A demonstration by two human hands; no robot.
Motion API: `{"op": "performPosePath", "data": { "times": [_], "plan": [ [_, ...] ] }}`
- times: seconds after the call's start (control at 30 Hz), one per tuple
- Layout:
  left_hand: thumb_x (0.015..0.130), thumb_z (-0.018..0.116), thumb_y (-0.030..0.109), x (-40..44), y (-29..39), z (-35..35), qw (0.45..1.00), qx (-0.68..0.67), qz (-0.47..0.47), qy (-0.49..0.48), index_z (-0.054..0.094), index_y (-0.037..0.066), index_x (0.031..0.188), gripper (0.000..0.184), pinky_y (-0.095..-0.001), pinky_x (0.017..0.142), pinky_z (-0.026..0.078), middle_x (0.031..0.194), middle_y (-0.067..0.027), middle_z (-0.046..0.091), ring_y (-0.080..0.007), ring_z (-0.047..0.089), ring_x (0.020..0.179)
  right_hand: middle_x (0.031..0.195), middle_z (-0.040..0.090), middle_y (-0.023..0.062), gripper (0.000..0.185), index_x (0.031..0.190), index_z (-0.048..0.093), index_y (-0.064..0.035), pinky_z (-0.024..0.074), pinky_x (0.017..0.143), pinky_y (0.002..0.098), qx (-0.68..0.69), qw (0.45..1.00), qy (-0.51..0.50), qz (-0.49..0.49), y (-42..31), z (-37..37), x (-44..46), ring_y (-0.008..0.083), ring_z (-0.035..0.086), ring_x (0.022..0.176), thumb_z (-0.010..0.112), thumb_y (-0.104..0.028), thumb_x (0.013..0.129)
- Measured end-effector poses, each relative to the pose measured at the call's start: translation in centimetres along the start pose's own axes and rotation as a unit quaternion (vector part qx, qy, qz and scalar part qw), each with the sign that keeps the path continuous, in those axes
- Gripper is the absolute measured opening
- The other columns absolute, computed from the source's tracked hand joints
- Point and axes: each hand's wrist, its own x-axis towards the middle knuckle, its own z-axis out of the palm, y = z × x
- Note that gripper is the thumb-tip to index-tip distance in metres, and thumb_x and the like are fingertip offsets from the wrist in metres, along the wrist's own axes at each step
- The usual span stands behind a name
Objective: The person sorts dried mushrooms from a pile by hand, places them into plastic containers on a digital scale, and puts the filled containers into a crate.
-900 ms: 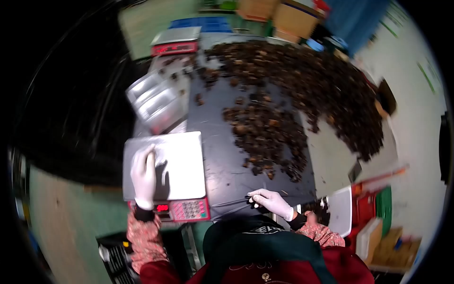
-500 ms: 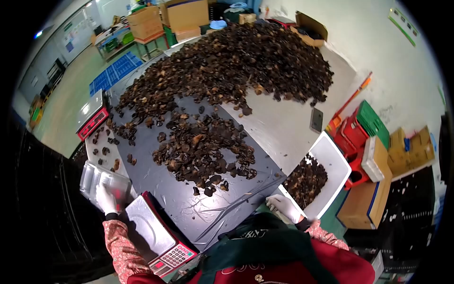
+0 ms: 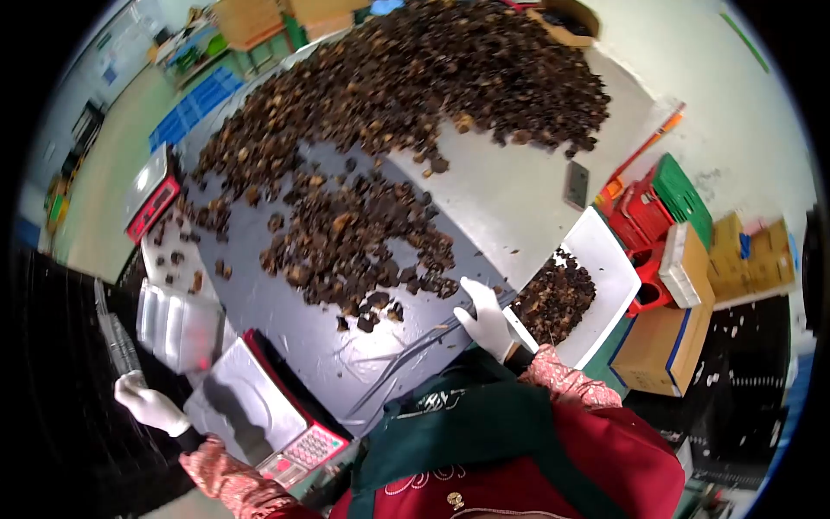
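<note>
My white-gloved left hand (image 3: 151,406) is closed at the left, beyond the near scale. Its fingers pinch the lower end of a thin clear plastic container (image 3: 114,327), seen nearly edge-on. Other clear plastic containers (image 3: 177,329) sit on the table's left edge. Close by is a red-trimmed scale (image 3: 246,398) with a bare metal pan. My right hand (image 3: 486,322), also gloved, is open with fingers spread over the table edge, between a loose pile of dark brown dried mushroom-like pieces (image 3: 363,233) and a white bin (image 3: 609,285) partly filled with them.
A much larger heap of the dark pieces (image 3: 415,78) covers the far table. A second scale (image 3: 151,195) stands at the left edge. A phone-like dark slab (image 3: 577,184) lies on the right. Red crates (image 3: 635,216) and cardboard boxes (image 3: 661,355) stand beyond the bin.
My left hand has moved left and down, off the plastic containers, with one in its fingers. My right hand has risen from beside the bin to the table edge, its fingers spreading. The view has tilted down.
</note>
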Motion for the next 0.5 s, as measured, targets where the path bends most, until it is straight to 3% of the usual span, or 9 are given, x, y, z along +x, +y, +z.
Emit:
{"op": "performPosePath", "data": {
  "times": [0.03, 0.07, 0.13, 0.2, 0.27, 0.4, 0.47, 0.5],
  "plan": [
    [0.098, 0.053, -0.001, -2.3, 0.2, -1.4, 0.995, -0.016, 0.092, 0.015, 0.058, -0.001, 0.11, 0.013, -0.0323, 0.079, 0.054, 0.092, -0.0121, 0.067, -0.0218, 0.066, 0.084, 0.136, 0.051, 0.0218, 0.065, 0.138, 0.047, 0.003, 0.036, 0.11, 0.0425, -0.009, 1.0, 0.002, -0.008, -0.1, 0.5, 0.6, 0.038, 0.047, 0.128, 0.073, -0.018, 0.081],
    [0.094, 0.057, -0.005, -4.8, -0.2, -2.8, 0.981, 0.061, 0.179, 0.039, 0.059, -0.003, 0.108, 0.014, -0.0317, 0.081, 0.054, 0.093, -0.0122, 0.067, -0.022, 0.066, 0.082, 0.139, 0.048, 0.0224, 0.071, 0.139, 0.045, 0.003, 0.0342, 0.111, 0.0442, -0.019, 1.0, 0.007, -0.017, -0.1, 1.0, 1.2, 0.039, 0.044, 0.13, 0.075, -0.019, 0.079],
    [0.088, 0.061, -0.008, -10.7, 2.0, -4.9, 0.975, -0.045, 0.218, 0.02, 0.059, -0.002, 0.11, 0.023, -0.0341, 0.085, 0.052, 0.102, -0.013, 0.064, -0.026, 0.063, 0.093, 0.144, 0.044, 0.0233, 0.083, 0.14, 0.043, 0.0038, 0.0321, 0.113, 0.0446, -0.053, 0.998, 0.014, -0.019, -0.5, 2.1, 2.5, 0.0394, 0.041, 0.133, 0.082, -0.016, 0.07],
    [0.084, 0.066, -0.005, -15.0, 1.6, -7.3, 0.967, -0.023, 0.25, -0.052, 0.058, -0.001, 0.111, 0.029, -0.0357, 0.082, 0.051, 0.104, -0.0119, 0.062, -0.0256, 0.061, 0.092, 0.148, 0.038, 0.0239, 0.092, 0.144, 0.038, 0.0026, 0.0297, 0.113, 0.0472, -0.07, 0.997, -0.002, -0.03, 0.5, 3.1, 3.7, 0.0405, 0.036, 0.136, 0.085, -0.02, 0.067],
    [0.081, 0.063, -0.005, -18.9, 2.4, -9.4, 0.96, 0.08, 0.232, -0.136, 0.059, 0.002, 0.103, 0.023, -0.0412, 0.081, 0.049, 0.095, -0.0133, 0.063, -0.0316, 0.061, 0.089, 0.15, 0.036, 0.0231, 0.094, 0.146, 0.036, 0.0007, 0.0287, 0.112, 0.0497, -0.09, 0.995, 0.009, -0.049, 1.4, 3.8, 4.9, 0.0406, 0.035, 0.137, 0.082, -0.032, 0.071],
    [0.082, 0.058, -0.006, -23.6, 2.5, -11.3, 0.959, 0.097, 0.184, -0.194, 0.057, 0.003, 0.096, 0.017, -0.0467, 0.088, 0.047, 0.099, -0.0136, 0.064, -0.0362, 0.061, 0.097, 0.155, 0.027, 0.0232, 0.102, 0.151, 0.029, -0.0024, 0.0219, 0.115, 0.0511, -0.061, 0.997, -0.039, -0.037, 3.0, 4.8, 9.1, 0.0409, 0.026, 0.143, 0.081, -0.041, 0.072],
    [0.085, 0.058, -0.005, -23.2, 4.7, -11.7, 0.946, 0.112, 0.211, -0.22, 0.057, 0.002, 0.105, 0.021, -0.0477, 0.095, 0.045, 0.111, -0.0156, 0.063, -0.0377, 0.058, 0.108, 0.158, 0.021, 0.0229, 0.107, 0.153, 0.026, -0.0053, 0.0176, 0.117, 0.0538, -0.027, 0.997, -0.057, -0.046, 4.2, 5.7, 11.7, 0.0431, 0.019, 0.146, 0.082, -0.044, 0.071],
    [0.087, 0.056, -0.004, -23.7, 5.4, -12.0, 0.959, 0.097, 0.195, -0.181, 0.055, 0.001, 0.117, 0.03, -0.0492, 0.102, 0.041, 0.122, -0.0183, 0.059, -0.0383, 0.055, 0.116, 0.159, 0.019, 0.0228, 0.108, 0.154, 0.025, -0.0068, 0.0166, 0.117, 0.0543, -0.039, 0.996, -0.066, -0.055, 4.2, 5.7, 13.2, 0.0435, 0.017, 0.146, 0.082, -0.045, 0.07]
  ]
}}
